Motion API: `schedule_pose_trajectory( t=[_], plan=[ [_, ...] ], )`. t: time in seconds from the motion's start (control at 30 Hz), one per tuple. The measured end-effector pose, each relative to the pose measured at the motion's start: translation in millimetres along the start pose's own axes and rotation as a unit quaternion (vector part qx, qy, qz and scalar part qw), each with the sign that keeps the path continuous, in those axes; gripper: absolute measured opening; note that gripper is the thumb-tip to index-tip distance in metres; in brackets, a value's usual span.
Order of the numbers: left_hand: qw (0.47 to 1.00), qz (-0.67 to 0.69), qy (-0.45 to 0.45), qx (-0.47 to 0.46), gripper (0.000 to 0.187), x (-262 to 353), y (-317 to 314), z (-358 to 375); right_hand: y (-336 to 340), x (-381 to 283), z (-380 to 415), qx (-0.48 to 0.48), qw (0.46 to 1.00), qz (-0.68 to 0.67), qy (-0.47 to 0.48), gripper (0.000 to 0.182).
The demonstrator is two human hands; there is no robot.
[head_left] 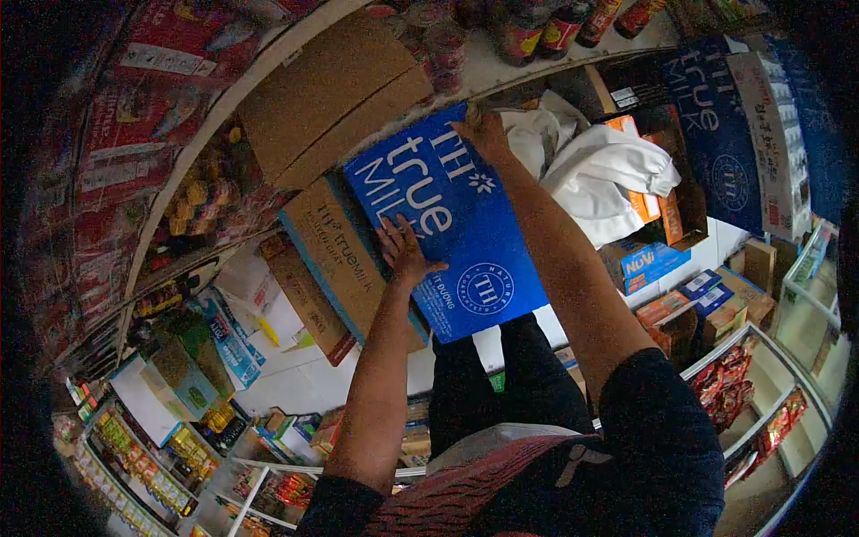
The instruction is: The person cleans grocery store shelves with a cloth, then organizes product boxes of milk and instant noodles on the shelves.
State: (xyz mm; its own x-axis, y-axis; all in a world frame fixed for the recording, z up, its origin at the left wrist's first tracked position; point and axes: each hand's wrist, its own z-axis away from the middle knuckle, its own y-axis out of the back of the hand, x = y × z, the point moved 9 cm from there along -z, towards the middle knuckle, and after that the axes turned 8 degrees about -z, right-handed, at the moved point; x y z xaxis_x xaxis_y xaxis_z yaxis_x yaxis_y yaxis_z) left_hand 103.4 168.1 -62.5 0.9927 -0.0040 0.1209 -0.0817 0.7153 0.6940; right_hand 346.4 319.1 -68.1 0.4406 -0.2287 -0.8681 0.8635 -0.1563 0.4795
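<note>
A blue TH true MILK carton stands tilted in front of my legs, its printed face toward me. My left hand lies on the left part of that face with its fingers spread. At the carton's far top corner, my right hand grips the edge; some of its fingers are hidden. Just left of the blue carton is a brown TH true MILK carton, and another brown carton sits beyond it.
A large brown cardboard box is at the upper left. White cloth or plastic bags lie on an open box to the right, near a blue NuVi box. Jars line the shelf above. Glass display cases stand at lower right.
</note>
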Motion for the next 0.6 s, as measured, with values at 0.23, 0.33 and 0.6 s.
schedule_pose_trajectory(
  t=[0.23, 0.33, 0.6],
  plan=[
    [0.999, 0.018, -0.023, 0.018, 0.14, -1.4, -5.2, -2.3, 26.9, -2.3, 75.1, -0.053, 0.984, -0.054, -0.158, 0.082],
    [1.0, 0.01, -0.013, 0.0, 0.14, 2.2, -3.1, -2.6, 33.0, -8.8, 71.1, 0.051, 0.997, -0.028, -0.055, 0.055],
    [1.0, 0.01, -0.004, -0.021, 0.141, -1.6, -7.4, -3.0, -2.1, -3.8, -9.5, -0.005, 1.0, -0.003, 0.009, 0.081]
  ],
)
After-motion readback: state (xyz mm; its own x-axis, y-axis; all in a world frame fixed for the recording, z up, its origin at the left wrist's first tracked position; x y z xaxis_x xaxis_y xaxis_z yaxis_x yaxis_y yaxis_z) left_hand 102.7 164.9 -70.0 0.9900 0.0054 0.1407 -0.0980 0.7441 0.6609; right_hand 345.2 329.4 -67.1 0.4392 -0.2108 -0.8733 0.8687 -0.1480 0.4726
